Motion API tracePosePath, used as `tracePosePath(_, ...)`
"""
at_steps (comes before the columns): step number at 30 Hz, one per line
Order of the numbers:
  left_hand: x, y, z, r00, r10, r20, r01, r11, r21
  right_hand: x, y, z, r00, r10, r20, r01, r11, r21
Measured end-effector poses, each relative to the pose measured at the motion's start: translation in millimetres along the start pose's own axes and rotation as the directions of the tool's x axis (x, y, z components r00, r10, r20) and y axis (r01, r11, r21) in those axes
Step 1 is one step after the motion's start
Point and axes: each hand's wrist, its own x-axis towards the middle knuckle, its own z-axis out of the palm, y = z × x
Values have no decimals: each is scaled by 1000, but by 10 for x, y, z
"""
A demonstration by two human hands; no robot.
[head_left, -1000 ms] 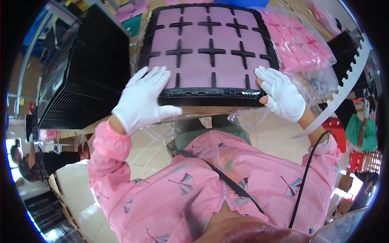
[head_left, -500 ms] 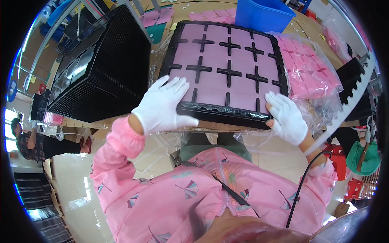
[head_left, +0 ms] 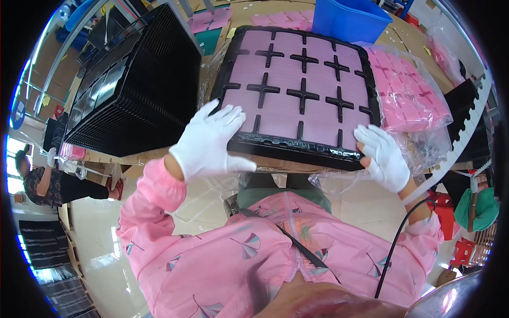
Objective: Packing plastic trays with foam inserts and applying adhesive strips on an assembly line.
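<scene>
A square black plastic tray [head_left: 281, 143] with raised cross-shaped ribs lies on a brown table [head_left: 291, 6] in front of the person, pale pink-lilac sheeting [head_left: 286, 104] filling the spaces between its ribs. The white-gloved left hand [head_left: 208, 142] is open at the tray's near left corner, fingers spread and thumb pointing right; whether its palm presses down cannot be told. The white-gloved right hand [head_left: 383, 158], with bare skin at thumb and forefinger, lies open against the near right corner, fingers extended. Left of the tray stands a tall stack of black plastic trays [head_left: 164, 90]; right of it, bright pink sheets in clear plastic wrapping [head_left: 407, 90]; beyond it, a blue plastic bin [head_left: 347, 22].
</scene>
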Motion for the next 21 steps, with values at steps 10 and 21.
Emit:
tracePosePath(10,1554,-906,336,982,-180,53,180,984,7,1143,1288,442,909,323,-262,-386,890,-241)
tracePosePath(21,1923,-1038,209,925,-372,81,375,927,-18,1561,1529,294,882,468,49,-435,850,-298)
